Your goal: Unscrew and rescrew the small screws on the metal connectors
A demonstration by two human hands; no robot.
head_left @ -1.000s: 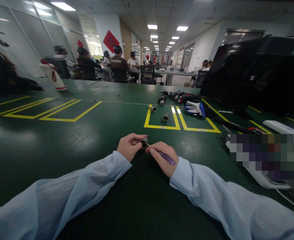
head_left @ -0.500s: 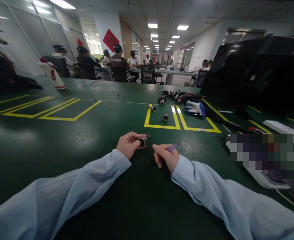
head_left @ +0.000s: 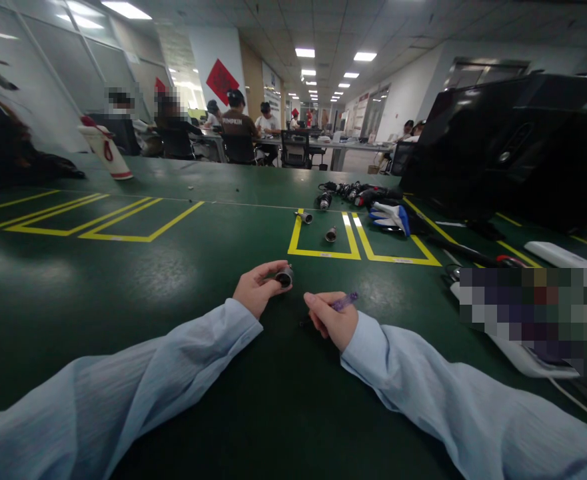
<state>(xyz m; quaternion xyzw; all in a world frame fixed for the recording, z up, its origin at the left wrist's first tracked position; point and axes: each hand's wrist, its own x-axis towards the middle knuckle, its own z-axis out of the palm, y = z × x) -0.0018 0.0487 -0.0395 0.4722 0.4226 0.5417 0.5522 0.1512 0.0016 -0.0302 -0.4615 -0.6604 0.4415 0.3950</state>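
My left hand [head_left: 256,288] grips a grey metal cup-shaped part [head_left: 286,275] between thumb and fingers. Its round hollow mouth is turned toward me, and a small stem shows at its upper edge. Across a small gap, my right hand [head_left: 334,317] is closed around a slim tool with a see-through purple handle [head_left: 346,302]. The tool's thin dark shaft [head_left: 304,323] points down to the left, clear of the metal part; its tip is too dark to make out. Beyond my hands, two similar metal parts [head_left: 330,234] [head_left: 304,217] lie within a yellow-taped box.
Yellow tape outlines [head_left: 326,255] mark the green table [head_left: 173,293]. A blue-and-white glove [head_left: 390,218] and dark cabled tools [head_left: 356,192] lie behind. A white cup [head_left: 107,150] stands far left, a black case [head_left: 503,133] at right. People sit at desks beyond.
The metal part has turned in my left hand, so its stem swung from the right to the top. The tool's shaft has shifted slightly right, and its handle has tilted.
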